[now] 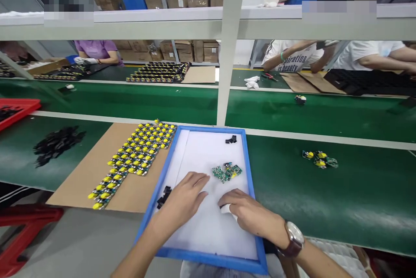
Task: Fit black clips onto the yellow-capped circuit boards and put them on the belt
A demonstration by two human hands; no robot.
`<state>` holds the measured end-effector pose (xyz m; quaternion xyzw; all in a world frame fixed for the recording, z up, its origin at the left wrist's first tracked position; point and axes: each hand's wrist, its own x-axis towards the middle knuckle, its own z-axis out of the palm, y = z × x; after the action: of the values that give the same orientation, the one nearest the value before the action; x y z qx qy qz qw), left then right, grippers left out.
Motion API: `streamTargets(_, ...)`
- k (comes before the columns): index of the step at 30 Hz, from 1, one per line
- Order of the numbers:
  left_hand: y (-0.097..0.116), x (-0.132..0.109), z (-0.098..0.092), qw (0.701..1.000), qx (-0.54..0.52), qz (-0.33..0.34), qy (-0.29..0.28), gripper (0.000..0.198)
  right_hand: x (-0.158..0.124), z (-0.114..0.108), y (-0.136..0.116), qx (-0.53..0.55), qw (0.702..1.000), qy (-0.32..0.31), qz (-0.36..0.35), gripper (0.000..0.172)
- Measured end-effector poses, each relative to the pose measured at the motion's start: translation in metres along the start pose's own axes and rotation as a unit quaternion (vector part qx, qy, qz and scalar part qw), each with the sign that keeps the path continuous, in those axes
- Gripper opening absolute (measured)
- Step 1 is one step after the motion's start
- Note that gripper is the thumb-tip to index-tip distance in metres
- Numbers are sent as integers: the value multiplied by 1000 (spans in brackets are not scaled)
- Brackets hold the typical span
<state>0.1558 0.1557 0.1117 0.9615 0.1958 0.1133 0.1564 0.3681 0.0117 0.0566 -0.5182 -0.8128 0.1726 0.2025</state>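
My left hand (186, 193) is over the white board of a blue-framed tray (201, 234), fingers stretched out and holding nothing. Lower right of it, my right hand (247, 210) curls its fingers round a small white piece (230, 211) with a dark edge; the hand hides most of it. Several green circuit boards (221, 174), at least one with a yellow part, lie on the tray just beyond my hands. Small black pieces (164, 197) rest by the tray's left rim, beside my left wrist. More black pieces (231, 139) sit near its far right corner.
Left of the tray, rows of boards with yellow parts (139, 152) cover a cardboard sheet (78, 178). Beyond are a heap of black pieces (58, 143) and a red bin (19, 111). Loose boards (320, 159) lie at right. A white post (225, 61) rises behind the tray; co-workers sit across the green belt (146, 102).
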Motion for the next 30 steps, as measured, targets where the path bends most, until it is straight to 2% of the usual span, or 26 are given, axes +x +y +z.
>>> streamTargets(3, 7, 41, 21, 997, -1, 75, -21, 53, -10, -7, 3, 1, 998, 36, 43, 50)
streamTargets(6, 7, 64, 39, 995, -2, 90, -31, 56, -15, -10, -3, -36, 989, 37, 136, 46)
streamTargets(8, 7, 67, 42, 996, -8, 87, -34, 51, -15, -10, -10, -61, 981, 29, 180, 33)
streamTargets(10, 9, 62, 36, 996, -12, 82, -28, 46, -14, -8, -16, -75, 977, 25, 200, 19)
streamTargets(12, 13, 50, 26, 997, -70, 35, 5, 42, -12, -3, -21, -77, 978, 17, 192, 16)
streamTargets(13, 16, 41, 22, 990, -135, -11, 31, 41, -11, -1, -22, -72, 981, 13, 180, 19)
streamTargets(14, 20, 31, 18, 970, -223, -72, 65, 38, -11, 1, -22, -63, 984, 9, 166, 23)
streamTargets(15, 24, 20, 17, 930, -326, -137, 97, 34, -11, 3, -22, -51, 987, 9, 154, 28)
streamTargets(17, 33, -1, 18, 804, -516, -248, 160, 28, -12, 5, -20, -11, 990, 16, 140, 35)
streamTargets(19, 42, -18, 25, 680, -633, -308, 205, 28, -13, 5, -16, 62, 988, 42, 135, 41)
streamTargets(20, 46, -25, 30, 635, -666, -324, 220, 29, -14, 4, -14, 113, 983, 66, 129, 45)
streamTargets(21, 50, -30, 34, 603, -687, -334, 228, 31, -14, 2, -13, 170, 973, 97, 121, 47)
streamTargets(22, 53, -33, 38, 582, -700, -339, 236, 32, -15, 0, -12, 224, 959, 133, 112, 47)
streamTargets(24, 58, -35, 45, 563, -714, -338, 243, 34, -15, -5, -12, 306, 926, 198, 101, 40)
streamTargets(27, 62, -32, 51, 566, -717, -324, 246, 33, -15, -10, -17, 367, 886, 254, 122, 24)
streamTargets(30, 64, -29, 54, 584, -713, -312, 230, 27, -16, -13, -23, 402, 867, 254, 147, 17)
